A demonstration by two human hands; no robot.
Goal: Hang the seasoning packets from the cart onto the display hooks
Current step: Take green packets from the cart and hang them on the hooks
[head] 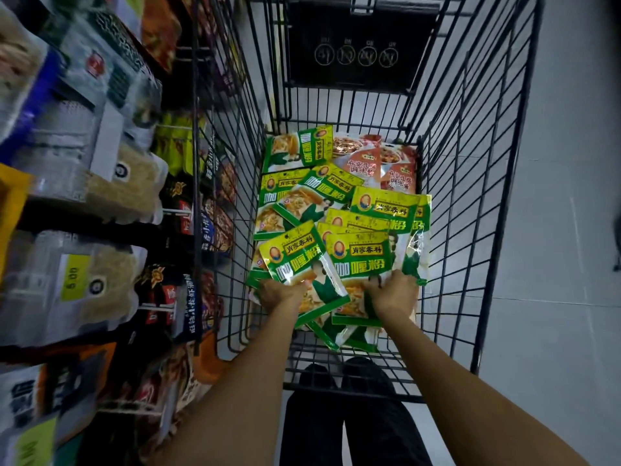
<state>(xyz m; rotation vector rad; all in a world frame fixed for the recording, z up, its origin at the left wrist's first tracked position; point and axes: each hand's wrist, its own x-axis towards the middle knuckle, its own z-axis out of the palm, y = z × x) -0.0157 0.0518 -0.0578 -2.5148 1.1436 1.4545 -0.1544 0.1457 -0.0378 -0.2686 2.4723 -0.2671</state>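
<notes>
Our left hand [281, 293] holds the left packet [299, 260], our right hand [391, 296] seemingly grips the right packet [361, 260]; the display hooks [172, 210] lie frame-left, nearer our left hand.

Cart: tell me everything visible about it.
The cart is a black wire basket with tall mesh walls, standing on pale floor beside the shelves. A dark panel with four round symbols hangs at its far end. On its bottom lie green packets and red packets; the left hand and right hand reach inside, gripping green ones.
</notes>
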